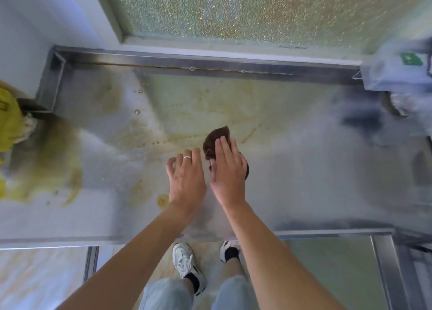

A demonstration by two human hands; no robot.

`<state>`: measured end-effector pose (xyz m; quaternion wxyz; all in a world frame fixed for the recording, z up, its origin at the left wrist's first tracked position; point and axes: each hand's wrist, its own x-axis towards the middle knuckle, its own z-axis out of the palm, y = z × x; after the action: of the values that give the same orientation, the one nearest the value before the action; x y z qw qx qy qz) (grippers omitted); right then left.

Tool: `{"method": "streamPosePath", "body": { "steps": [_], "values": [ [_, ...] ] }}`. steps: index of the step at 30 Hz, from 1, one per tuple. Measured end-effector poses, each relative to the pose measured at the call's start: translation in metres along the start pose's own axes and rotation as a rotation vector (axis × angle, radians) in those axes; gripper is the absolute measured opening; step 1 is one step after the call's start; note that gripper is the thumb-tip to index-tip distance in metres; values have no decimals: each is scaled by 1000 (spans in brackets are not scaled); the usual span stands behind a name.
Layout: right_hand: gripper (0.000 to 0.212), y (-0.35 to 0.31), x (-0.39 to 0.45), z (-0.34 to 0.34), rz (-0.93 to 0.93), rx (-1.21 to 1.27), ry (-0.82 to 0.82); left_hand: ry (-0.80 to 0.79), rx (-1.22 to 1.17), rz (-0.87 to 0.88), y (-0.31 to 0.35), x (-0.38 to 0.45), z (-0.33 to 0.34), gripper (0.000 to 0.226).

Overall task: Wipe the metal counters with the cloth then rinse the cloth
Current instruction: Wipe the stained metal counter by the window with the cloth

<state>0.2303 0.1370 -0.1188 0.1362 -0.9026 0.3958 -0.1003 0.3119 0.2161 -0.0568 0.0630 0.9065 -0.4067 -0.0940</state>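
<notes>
Pressing flat, your right hand (228, 167) lies with straight fingers on the brown cloth (217, 138) mid-way across the wet metal counter (304, 169); your left hand (185, 172) hovers just beside, fingers loosely spread, holding nothing.

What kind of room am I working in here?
Probably a commercial kitchen or food-prep area. The worktop is a stainless steel counter with a raised back rim, streaked with yellowish spill marks, set beneath a textured glass window. The right hand presses a brown cloth on it.
</notes>
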Motion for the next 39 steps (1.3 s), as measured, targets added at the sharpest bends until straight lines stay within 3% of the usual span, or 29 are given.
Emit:
{"method": "streamPosePath", "body": {
  "steps": [9, 12, 15, 19, 22, 25, 29, 36, 39],
  "values": [
    [39, 63, 103, -14, 10, 45, 120, 83, 57, 66, 35, 17, 14, 38],
    [31, 83, 113, -41, 3, 162, 280, 57, 73, 82, 51, 24, 13, 39],
    [32, 112, 104, -71, 96, 124, 384, -6, 57, 101, 71, 32, 10, 46],
    [42, 162, 80, -75, 228, -35, 239, -76, 35, 138, 91, 49, 10, 47],
    [46, 185, 80, -71, 74, -213, 150, -137, 66, 116, 97, 65, 11, 76],
    [54, 187, 97, -65, -4, -147, 90, -144, 128, 89, 97, 79, 9, 98],
    [57, 157, 120, -47, 78, -71, 97, -182, 154, 30, 95, 91, 11, 112],
    [48, 94, 154, -22, -88, 102, 132, -214, 127, 16, 97, 93, 15, 107],
    [40, 69, 157, -13, -187, 220, 95, -95, 80, -66, 92, 98, 14, 66]
  ]
}}
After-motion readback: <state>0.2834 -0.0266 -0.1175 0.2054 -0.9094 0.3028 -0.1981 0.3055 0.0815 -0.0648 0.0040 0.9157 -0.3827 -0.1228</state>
